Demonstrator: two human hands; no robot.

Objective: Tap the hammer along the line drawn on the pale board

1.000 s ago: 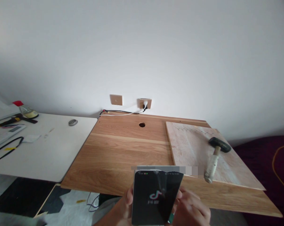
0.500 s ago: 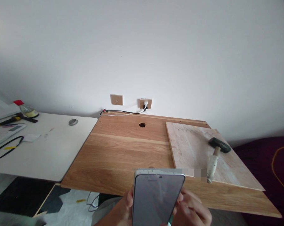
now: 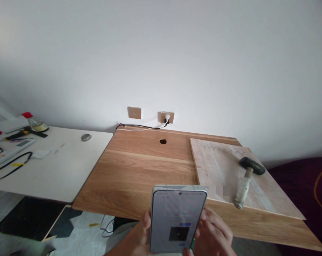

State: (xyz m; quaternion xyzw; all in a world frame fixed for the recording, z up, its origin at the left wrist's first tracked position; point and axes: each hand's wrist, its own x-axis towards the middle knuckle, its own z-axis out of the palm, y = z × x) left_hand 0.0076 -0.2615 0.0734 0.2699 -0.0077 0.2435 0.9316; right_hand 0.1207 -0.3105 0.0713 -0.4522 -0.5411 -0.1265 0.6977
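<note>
At bottom centre, the left hand [image 3: 141,236] wraps its fingers round the left edge of an upright phone [image 3: 177,220]; the right hand [image 3: 212,236] curls against the phone's right edge. Upper right, a hammer [image 3: 246,177] lies on a board [image 3: 216,167]

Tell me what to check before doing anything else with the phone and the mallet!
1. Phone held by both hands: ok, left hand and right hand grip its sides.
2. Phone screen lit: ok, a pale page with a dark square shows.
3. Words on the screen readable: cannot tell, too blurred.
4. Mallet lying steady: ok, flat on the pale board, handle toward the front edge.
5. Hand free to take the mallet: not ok, both are on the phone.
6. Bare space on the wooden desk: ok.
</note>
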